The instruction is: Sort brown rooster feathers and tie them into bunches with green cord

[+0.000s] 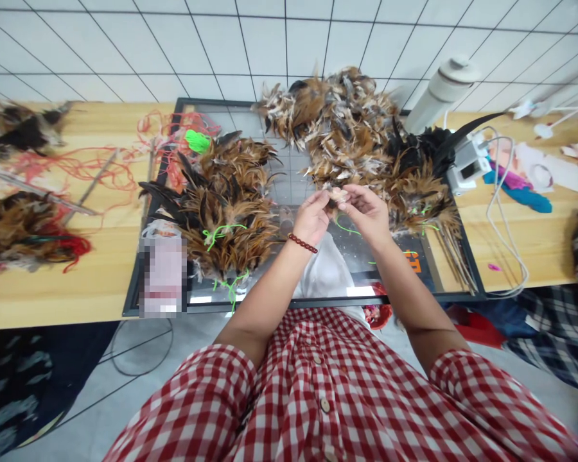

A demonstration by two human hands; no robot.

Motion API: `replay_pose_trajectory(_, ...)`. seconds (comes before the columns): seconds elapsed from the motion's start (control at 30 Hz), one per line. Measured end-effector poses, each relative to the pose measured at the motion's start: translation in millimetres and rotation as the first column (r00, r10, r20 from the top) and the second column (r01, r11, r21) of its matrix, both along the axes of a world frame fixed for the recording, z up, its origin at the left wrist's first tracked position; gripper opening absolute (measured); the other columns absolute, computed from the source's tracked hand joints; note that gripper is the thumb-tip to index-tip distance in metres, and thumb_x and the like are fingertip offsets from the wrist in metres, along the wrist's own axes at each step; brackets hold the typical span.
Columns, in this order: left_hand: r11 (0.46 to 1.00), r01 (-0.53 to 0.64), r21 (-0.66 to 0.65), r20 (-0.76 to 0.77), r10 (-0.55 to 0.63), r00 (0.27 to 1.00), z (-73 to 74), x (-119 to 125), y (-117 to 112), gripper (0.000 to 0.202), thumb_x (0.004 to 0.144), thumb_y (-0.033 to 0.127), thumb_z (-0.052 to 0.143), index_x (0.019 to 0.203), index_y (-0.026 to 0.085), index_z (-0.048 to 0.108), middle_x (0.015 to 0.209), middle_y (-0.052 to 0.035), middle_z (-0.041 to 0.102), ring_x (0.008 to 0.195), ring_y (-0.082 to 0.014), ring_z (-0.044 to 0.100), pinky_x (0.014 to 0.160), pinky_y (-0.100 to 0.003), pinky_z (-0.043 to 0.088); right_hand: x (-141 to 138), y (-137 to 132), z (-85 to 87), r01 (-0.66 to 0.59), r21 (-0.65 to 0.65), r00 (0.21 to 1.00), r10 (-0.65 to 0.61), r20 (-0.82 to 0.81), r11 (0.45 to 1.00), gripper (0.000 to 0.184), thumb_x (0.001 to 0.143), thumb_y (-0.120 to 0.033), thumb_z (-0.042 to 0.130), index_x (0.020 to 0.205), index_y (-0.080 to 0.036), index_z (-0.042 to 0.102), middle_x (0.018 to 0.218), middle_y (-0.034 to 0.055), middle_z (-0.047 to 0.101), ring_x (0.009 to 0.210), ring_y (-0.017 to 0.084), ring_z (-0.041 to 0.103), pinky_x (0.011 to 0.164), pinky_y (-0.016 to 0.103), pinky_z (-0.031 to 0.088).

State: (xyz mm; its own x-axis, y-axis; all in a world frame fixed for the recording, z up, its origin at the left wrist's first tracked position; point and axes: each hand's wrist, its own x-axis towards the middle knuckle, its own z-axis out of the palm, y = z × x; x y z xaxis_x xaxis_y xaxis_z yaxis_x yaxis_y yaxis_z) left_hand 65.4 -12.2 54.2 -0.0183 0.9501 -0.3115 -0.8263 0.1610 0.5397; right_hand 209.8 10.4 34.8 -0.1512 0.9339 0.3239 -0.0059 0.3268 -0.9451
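Note:
My left hand (313, 217), with a dark red bead bracelet at the wrist, pinches a small pale tuft, apparently feather (338, 194). My right hand (367, 210) meets it from the other side, thumb and fingers closed on the same tuft. Both hands are raised over the dark-framed glass panel (289, 292). A large heap of brown feathers (347, 122) lies just beyond them. To the left is another pile of brown and black feathers (236, 199) with bright green ties (221, 234). A green strand hangs below the fingers; whether it joins the tuft I cannot tell.
A white bottle (440, 93) stands behind the right feathers. A charger block (467, 163) with a white cable (508, 237) sits right. Thin sticks (455, 256) lie on the panel's right side. Red string (101, 167) tangles leftward. A pixelated object (162, 273) lies front left.

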Motion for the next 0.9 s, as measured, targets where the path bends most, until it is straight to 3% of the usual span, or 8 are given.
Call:
replay_pose_trajectory(0.23,0.999,-0.034,0.025,-0.119,0.037,0.992,-8.8,3,4,0.010,0.083,0.020,0.086,0.080,0.019,0.077,0.083,0.0008,0.078,0.084,-0.0114,0.072,0.095,-0.031,0.056,-5,-5,8.2,0.107,-0.049,0.993,-0.108,-0.036,0.993,0.049,0.067,-0.063,0.095,0.096,-0.026,0.083,0.090,0.0022,0.080,0.078,0.018,0.073,0.082,0.038,0.065)
replay_pose_trajectory(0.4,0.998,-0.031,0.050,-0.178,0.039,0.983,-5.4,7,1,0.009,0.082,0.020,0.087,0.079,0.019,0.078,0.082,0.0011,0.079,0.082,-0.0119,0.073,0.095,-0.033,0.058,-4,-6,12.5,0.133,-0.032,0.991,-0.134,-0.023,0.991,0.045,0.076,-0.068,0.088,0.088,-0.025,0.081,0.082,0.0020,0.078,0.073,0.019,0.071,0.074,0.037,0.062)
replay_pose_trajectory(0.5,0.995,-0.038,0.092,-0.213,0.057,0.975,-8.6,3,3,0.014,0.082,0.027,0.089,0.080,0.020,0.077,0.083,0.0008,0.079,0.080,-0.0119,0.073,0.092,-0.033,0.059,7,-1,12.6,0.155,0.067,0.983,-0.160,0.090,0.986,0.044,0.086,-0.068,0.079,0.086,-0.024,0.076,0.075,0.0009,0.072,0.068,0.017,0.065,0.069,0.034,0.055)
replay_pose_trajectory(0.6,0.988,-0.135,0.069,-0.286,0.149,0.947,-12.7,-4,7,0.019,0.080,0.034,0.091,0.080,0.020,0.077,0.086,0.0004,0.081,0.082,-0.0116,0.074,0.087,-0.029,0.059,25,3,15.4,0.157,0.310,0.901,-0.265,0.343,0.938,0.035,0.100,-0.055,0.064,0.087,-0.023,0.070,0.080,0.0029,0.070,0.075,0.019,0.064,0.075,0.035,0.052)
replay_pose_trajectory(0.7,0.968,-0.233,0.098,-0.477,0.251,0.842,-12.5,-9,8,0.016,0.079,0.035,0.090,0.080,0.023,0.080,0.084,0.0019,0.081,0.087,-0.0116,0.073,0.091,-0.026,0.058,36,4,19.4,-0.050,0.464,0.745,-0.276,0.607,0.885,0.022,0.104,-0.034,0.055,0.090,-0.023,0.068,0.089,0.0061,0.074,0.087,0.023,0.068,0.082,0.038,0.049)
replay_pose_trajectory(0.8,0.979,-0.132,0.156,-0.640,0.202,0.741,-8.8,-7,5,0.011,0.076,0.031,0.091,0.079,0.024,0.083,0.082,0.0012,0.082,0.087,-0.0143,0.072,0.093,-0.027,0.056,36,1,20.7,-0.231,0.493,0.625,-0.260,0.736,0.839,0.019,0.103,-0.024,0.053,0.094,-0.024,0.070,0.093,0.0060,0.077,0.091,0.024,0.069,0.084,0.039,0.046)
replay_pose_trajectory(0.9,0.991,0.031,0.128,-0.705,0.069,0.706,-6.6,0,1,0.011,0.076,0.024,0.090,0.070,0.022,0.081,0.074,0.0010,0.078,0.076,-0.0143,0.069,0.086,-0.028,0.053,31,-1,19.3,-0.215,0.526,0.610,-0.307,0.731,0.823,0.018,0.104,-0.027,0.054,0.096,-0.025,0.070,0.095,0.0058,0.078,0.091,0.024,0.069,0.084,0.039,0.046)
